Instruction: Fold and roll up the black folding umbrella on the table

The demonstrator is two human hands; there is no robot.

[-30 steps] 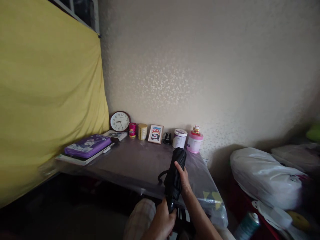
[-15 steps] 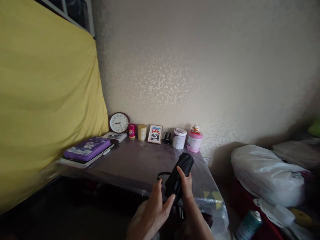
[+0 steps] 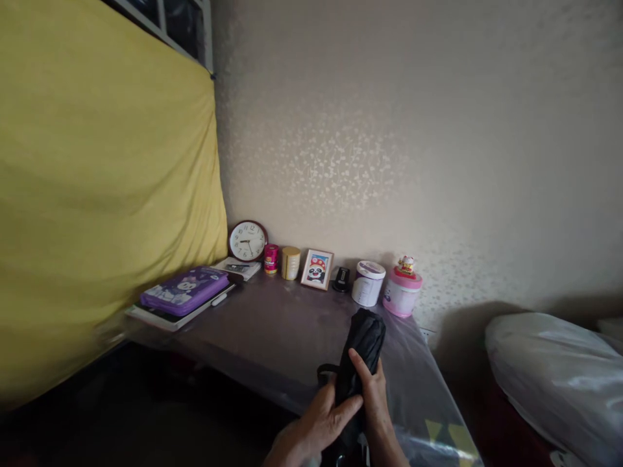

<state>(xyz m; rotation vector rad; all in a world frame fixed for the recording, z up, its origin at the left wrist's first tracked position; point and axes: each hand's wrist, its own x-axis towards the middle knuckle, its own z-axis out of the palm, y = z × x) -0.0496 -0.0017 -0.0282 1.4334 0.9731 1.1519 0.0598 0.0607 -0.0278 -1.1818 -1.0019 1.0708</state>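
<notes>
A folded black umbrella (image 3: 366,334) is tilted upward over the near right part of the table, its wrist strap looping out on the left. My right hand (image 3: 374,395) is wrapped round its right side, with a finger lying across the front. Lower down, my left hand (image 3: 327,418) closes on the umbrella from the left, thumb across its front. Part of the left fingers is hidden behind the umbrella. Its lower end reaches down between my wrists.
Along the wall stand a clock (image 3: 248,240), a pink can (image 3: 271,259), a yellow-lidded can (image 3: 291,264), a panda picture frame (image 3: 317,269), and two tubs, one purple-white (image 3: 368,285), one pink (image 3: 403,295). A purple case (image 3: 187,290) lies left. White bags (image 3: 555,370) sit right of the table (image 3: 277,324).
My left hand has come from beside the umbrella onto its lower part and closed there. The right hand keeps its hold. The view has turned left, and the spray can has left the picture.
</notes>
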